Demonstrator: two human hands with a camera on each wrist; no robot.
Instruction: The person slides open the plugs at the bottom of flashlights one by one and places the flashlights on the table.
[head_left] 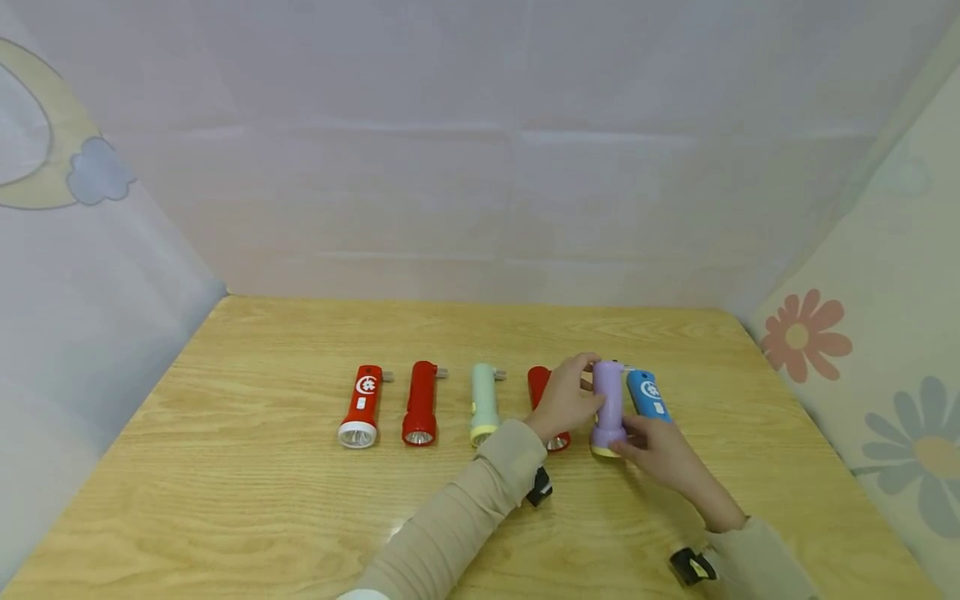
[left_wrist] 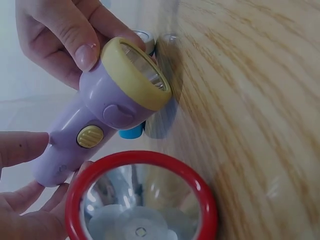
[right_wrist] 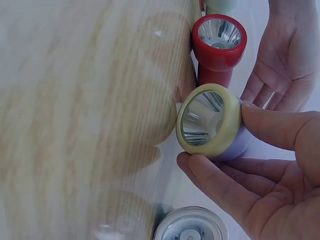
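Observation:
A purple flashlight (head_left: 609, 400) with a pale yellow head ring lies between my two hands, its lens toward me. My left hand (head_left: 566, 396) grips its tail end, thumb on one side and fingers on the other. At the head end, my right hand (head_left: 660, 450) pinches the yellow ring (right_wrist: 231, 122) between thumb and fingers. A yellow switch (left_wrist: 90, 136) shows on the purple body. Under my left wrist lies a red flashlight (head_left: 537, 383), partly covered by the hand. Just right of the purple one is a blue flashlight (head_left: 647, 393), its head hidden behind my right hand.
Further left in the row lie a mint green flashlight (head_left: 484, 396), a red flashlight (head_left: 422, 400) and a red one with a white head (head_left: 365, 400). Metal plug prongs stick out from several tails. The wooden table (head_left: 247, 467) meets a pale curtain (head_left: 480, 217) behind.

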